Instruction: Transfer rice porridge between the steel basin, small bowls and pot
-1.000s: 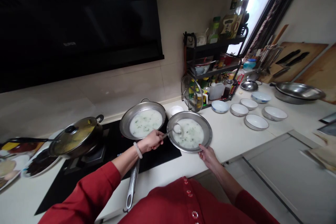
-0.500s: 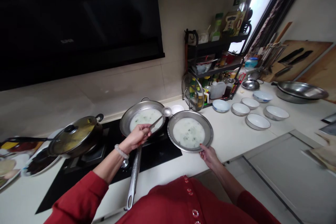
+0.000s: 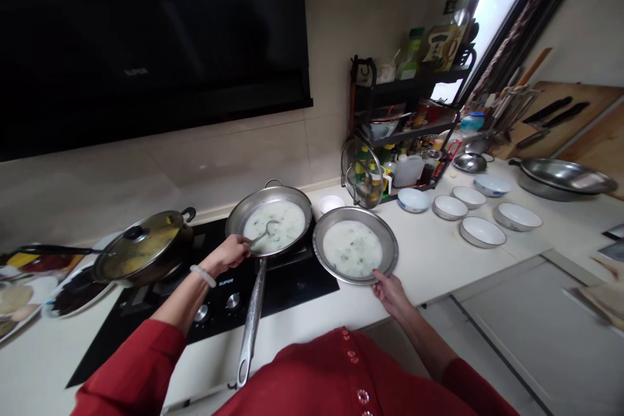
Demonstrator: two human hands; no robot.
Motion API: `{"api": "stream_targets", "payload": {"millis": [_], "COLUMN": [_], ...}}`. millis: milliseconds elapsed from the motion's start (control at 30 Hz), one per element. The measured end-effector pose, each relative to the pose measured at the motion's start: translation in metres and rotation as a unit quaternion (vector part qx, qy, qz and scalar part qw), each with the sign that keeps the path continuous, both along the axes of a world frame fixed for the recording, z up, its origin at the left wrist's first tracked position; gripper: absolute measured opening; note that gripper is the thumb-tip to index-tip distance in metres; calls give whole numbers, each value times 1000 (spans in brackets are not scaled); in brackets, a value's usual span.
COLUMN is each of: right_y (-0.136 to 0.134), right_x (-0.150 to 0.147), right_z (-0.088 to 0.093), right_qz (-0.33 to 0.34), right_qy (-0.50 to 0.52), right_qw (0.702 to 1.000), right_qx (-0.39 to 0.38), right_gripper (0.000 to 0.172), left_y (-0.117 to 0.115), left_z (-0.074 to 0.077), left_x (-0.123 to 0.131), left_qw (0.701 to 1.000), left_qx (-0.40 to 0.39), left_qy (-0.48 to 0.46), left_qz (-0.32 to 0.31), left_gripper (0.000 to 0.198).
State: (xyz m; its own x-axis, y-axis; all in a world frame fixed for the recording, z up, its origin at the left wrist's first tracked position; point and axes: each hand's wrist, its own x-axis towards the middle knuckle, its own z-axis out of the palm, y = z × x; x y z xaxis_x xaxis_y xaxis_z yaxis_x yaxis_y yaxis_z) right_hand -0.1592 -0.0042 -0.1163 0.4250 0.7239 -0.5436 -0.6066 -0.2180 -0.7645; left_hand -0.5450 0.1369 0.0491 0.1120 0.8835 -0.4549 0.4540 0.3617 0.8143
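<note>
My left hand point(image 3: 233, 252) is closed round the handle of a metal spoon point(image 3: 270, 227), whose bowl dips into white soup with green bits point(image 3: 285, 218). That soup fills a long-handled steel pan point(image 3: 253, 318) on the black stove. With thumb and fingers, my right hand point(image 3: 390, 289) grips the near rim of a round steel basin point(image 3: 387, 250). The basin stands just right of the pan and holds similar white soup point(image 3: 348, 244) with green bits.
A lidded dark pan point(image 3: 146, 253) sits on the stove's left side, beside plates of food. Several bowls point(image 3: 482, 232) stand on the right counter. Behind the basin are a small white bowl point(image 3: 331, 203), a glass lid point(image 3: 361, 172) and a condiment rack point(image 3: 414, 81).
My left hand has moved left, and the spoon has gone from above the gap between the vessels down into the pan's soup. My right hand stays at the basin's rim.
</note>
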Motion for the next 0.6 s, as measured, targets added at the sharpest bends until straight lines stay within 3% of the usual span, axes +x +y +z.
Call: {"api": "stream_targets", "payload": {"millis": [233, 400, 600], "right_y": [0, 0, 0], "right_x": [0, 0, 0], "right_z": [0, 1, 1], "right_qz": [0, 1, 0], "right_qy": [4, 7, 8], "right_qw": [1000, 1000, 1000], "right_qx": [0, 1, 2], "right_gripper": [37, 38, 36], "left_y": [6, 6, 4], "left_z": [6, 9, 10], "left_x": [-9, -10, -9], "left_qw": [959, 928, 917], "left_qx": [-137, -189, -194], "left_qy": [-220, -284, -316], "left_qz": [117, 148, 146], "left_gripper": [14, 19, 21]}}
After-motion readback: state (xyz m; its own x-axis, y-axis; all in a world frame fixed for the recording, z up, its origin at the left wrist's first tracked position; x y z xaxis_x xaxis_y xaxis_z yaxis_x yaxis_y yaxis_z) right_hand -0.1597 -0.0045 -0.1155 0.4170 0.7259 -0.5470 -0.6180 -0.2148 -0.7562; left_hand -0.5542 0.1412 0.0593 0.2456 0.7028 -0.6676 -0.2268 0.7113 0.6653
